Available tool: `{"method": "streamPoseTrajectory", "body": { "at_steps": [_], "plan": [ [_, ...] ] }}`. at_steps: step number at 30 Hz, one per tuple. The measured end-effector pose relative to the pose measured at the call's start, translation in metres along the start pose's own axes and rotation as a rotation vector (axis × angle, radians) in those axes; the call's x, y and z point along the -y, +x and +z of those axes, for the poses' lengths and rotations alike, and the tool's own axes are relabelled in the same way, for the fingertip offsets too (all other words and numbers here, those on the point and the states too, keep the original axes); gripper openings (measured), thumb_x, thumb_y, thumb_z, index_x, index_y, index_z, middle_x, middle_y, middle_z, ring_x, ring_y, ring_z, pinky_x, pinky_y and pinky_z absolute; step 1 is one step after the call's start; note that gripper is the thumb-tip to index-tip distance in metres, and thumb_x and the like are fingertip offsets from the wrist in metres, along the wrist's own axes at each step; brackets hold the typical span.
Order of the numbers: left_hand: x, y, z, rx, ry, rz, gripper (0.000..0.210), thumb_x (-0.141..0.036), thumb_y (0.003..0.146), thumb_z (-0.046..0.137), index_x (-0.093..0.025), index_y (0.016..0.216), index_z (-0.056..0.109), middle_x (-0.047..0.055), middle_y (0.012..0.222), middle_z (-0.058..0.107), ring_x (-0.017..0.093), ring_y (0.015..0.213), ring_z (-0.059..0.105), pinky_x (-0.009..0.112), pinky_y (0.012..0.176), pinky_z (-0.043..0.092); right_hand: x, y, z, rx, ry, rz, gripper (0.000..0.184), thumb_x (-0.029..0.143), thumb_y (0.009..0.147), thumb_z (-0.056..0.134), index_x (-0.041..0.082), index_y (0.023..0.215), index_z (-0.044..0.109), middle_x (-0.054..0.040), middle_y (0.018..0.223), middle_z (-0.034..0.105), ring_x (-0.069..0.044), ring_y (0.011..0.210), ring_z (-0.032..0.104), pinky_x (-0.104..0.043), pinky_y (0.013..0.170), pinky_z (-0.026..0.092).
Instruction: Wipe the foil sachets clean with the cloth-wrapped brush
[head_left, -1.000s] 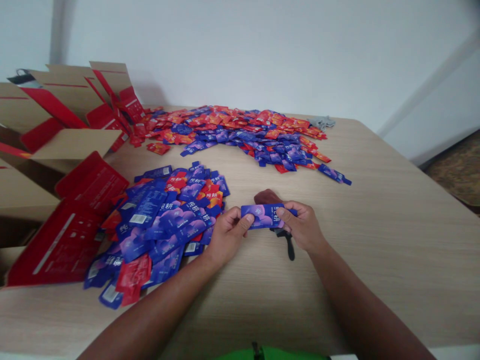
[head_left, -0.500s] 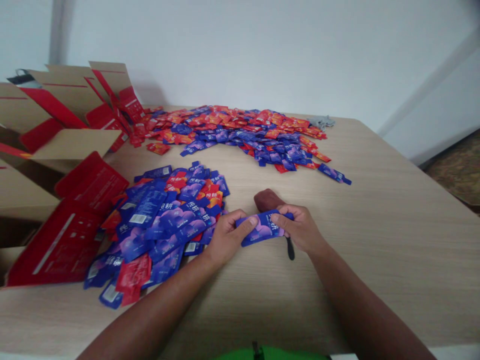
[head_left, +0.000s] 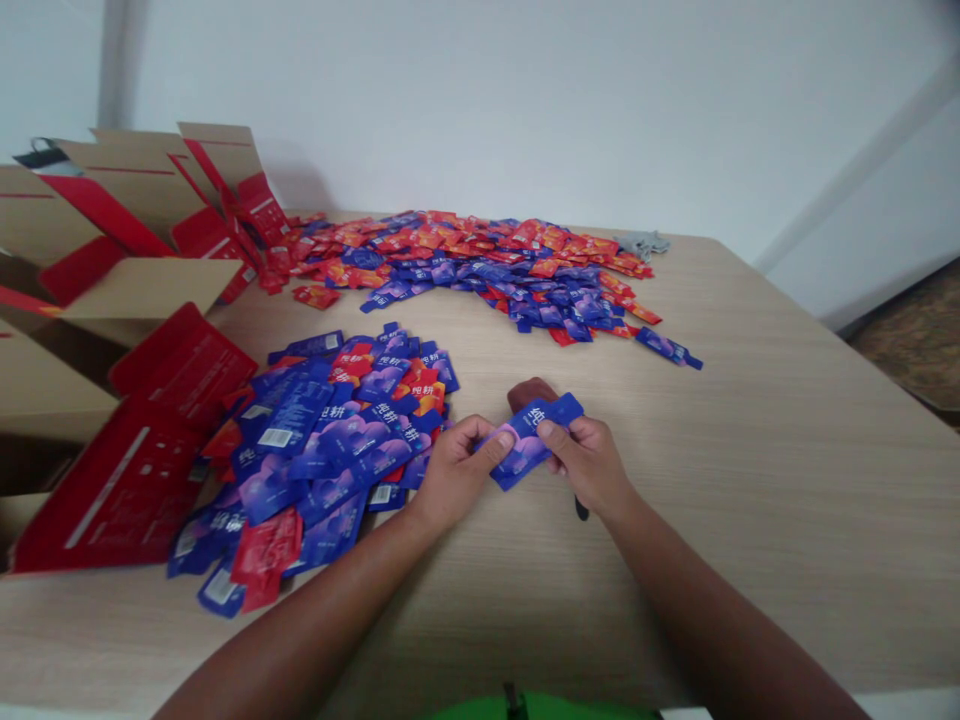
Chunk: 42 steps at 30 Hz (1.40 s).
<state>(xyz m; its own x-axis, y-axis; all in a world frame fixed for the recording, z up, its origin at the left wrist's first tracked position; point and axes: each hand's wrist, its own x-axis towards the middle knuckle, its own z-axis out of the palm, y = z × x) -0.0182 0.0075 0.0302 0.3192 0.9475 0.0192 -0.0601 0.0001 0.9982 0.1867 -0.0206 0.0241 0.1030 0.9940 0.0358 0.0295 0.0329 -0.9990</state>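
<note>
Between my two hands is a blue and purple sachet (head_left: 529, 440) with white lettering, tilted so its narrow end points up and right. My left hand (head_left: 459, 468) pinches its lower left part, thumb on top. My right hand (head_left: 589, 462) grips its right side, the thumb lying across the front. Behind the sachet, a dark red-brown object (head_left: 526, 393) lies on the table, partly hidden, and a black tip (head_left: 581, 508) shows below my right hand. Left of my hands spreads a near pile of blue and red sachets (head_left: 337, 440).
Along the wall runs a longer heap of red, orange and blue sachets (head_left: 480, 255), with one blue sachet (head_left: 669, 347) at its right end. Open red and brown cardboard boxes (head_left: 120, 480) stand at the left. A grey crumpled cloth (head_left: 643, 243) lies at the back of the table (head_left: 772, 480).
The sachet has been turned, its right end rising toward the upper right. My right thumb has shifted left and lower across its front. The piles look the same.
</note>
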Motion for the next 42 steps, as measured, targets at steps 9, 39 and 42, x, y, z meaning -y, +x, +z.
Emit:
{"method": "streamPoseTrajectory", "body": {
  "at_steps": [9,39,42],
  "plan": [
    [0.003,-0.005,0.002,0.219,-0.006,-0.048,0.049,-0.058,0.093,0.076,-0.018,0.076,0.053,-0.005,0.069,0.05,0.009,0.062,0.041,0.021,0.057,0.033,0.008,-0.003,0.004,0.062,-0.03,0.038,0.048,0.063,0.091,0.077,0.019,0.075,0.07,0.0031,0.054,0.056,-0.01,0.045,0.047,-0.022,0.042,0.035],
    [0.0,-0.003,0.002,0.211,-0.069,-0.094,0.049,-0.062,0.094,0.073,-0.018,0.079,0.057,-0.004,0.068,0.051,0.009,0.06,0.042,0.021,0.054,0.035,0.013,-0.005,0.013,0.072,0.0,0.056,0.051,0.066,0.088,0.079,0.022,0.067,0.061,0.004,0.052,0.054,-0.01,0.044,0.044,-0.022,0.04,0.032],
    [0.0,-0.003,0.001,0.243,-0.158,-0.189,0.051,-0.064,0.092,0.075,-0.019,0.079,0.055,-0.006,0.065,0.048,0.008,0.053,0.038,0.021,0.049,0.03,0.011,-0.006,0.019,0.076,0.23,0.203,0.056,0.07,0.08,0.083,0.022,0.068,0.056,0.0064,0.054,0.051,-0.007,0.041,0.036,-0.021,0.036,0.028]
  ]
}}
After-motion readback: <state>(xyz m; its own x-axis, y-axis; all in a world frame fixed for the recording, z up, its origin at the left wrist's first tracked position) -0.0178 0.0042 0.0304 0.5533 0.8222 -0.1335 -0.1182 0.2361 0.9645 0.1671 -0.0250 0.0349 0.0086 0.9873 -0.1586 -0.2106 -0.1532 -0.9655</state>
